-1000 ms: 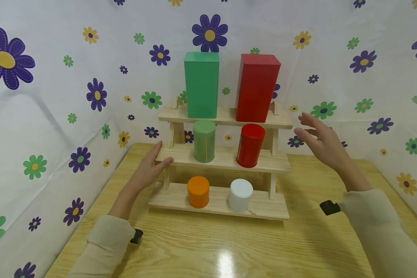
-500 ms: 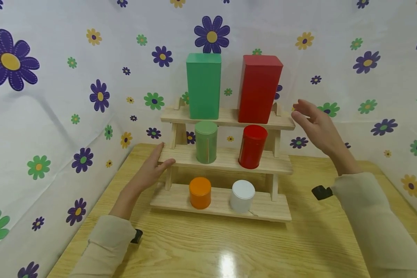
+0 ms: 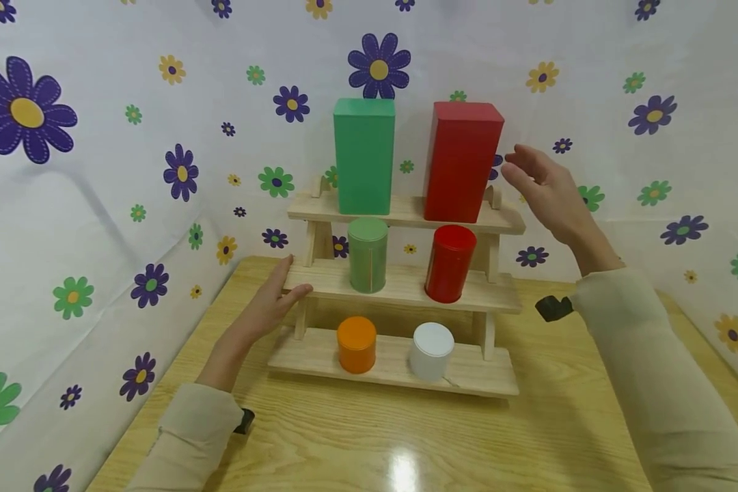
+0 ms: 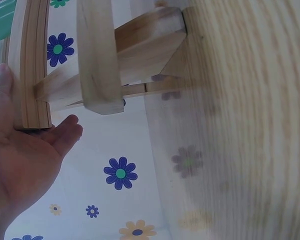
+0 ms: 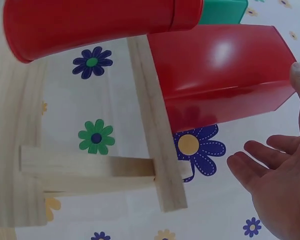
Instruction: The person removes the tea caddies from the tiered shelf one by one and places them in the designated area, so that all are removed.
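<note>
My left hand holds the left end of the middle board of a three-tier wooden display shelf, with the board's end between thumb and fingers in the left wrist view. Raised at the right of the top tier, my right hand holds nothing, its fingers spread and slightly bent. Its nearest thing is a tall red box; in the right wrist view the thumb tip overlaps the box's upper corner. A tall green box shares that tier. Below them stand a light green can and a red can.
On the bottom tier are an orange tin and a white tin. The shelf stands on a wood-grain table. White flower-print cloth hangs behind and along the sides.
My right hand has risen and moved left, from beside the top board's end to beside the red box. My left hand stays at the middle board. The view has shifted slightly.
</note>
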{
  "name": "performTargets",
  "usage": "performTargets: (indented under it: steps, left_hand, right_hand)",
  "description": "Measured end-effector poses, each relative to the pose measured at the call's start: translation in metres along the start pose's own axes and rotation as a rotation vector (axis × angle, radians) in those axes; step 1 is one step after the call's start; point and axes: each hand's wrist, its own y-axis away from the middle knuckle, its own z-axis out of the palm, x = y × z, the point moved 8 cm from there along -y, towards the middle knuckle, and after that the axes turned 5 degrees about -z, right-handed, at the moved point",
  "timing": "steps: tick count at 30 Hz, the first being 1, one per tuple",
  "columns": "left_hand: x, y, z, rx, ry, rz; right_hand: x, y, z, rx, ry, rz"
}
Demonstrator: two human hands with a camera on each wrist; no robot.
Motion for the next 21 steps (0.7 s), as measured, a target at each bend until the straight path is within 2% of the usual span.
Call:
performTargets:
  steps: [11,15,21]
  left_hand:
    - [-0.004,-0.002,-0.001,0.005,-0.028,-0.018]
    - [-0.004,-0.003,0.0,0.003,-0.03,-0.014]
    - [-0.004,-0.002,-0.001,0.006,-0.023,-0.018]
  right_hand:
    - [-0.013,-0.03,0.004,-0.007,-0.104,-0.005]
    - [-0.016,-0.038,0.007,-0.021,-0.171,-0.03]
    - [-0.018,-0.047,0.011,-0.035,-0.213,-0.032]
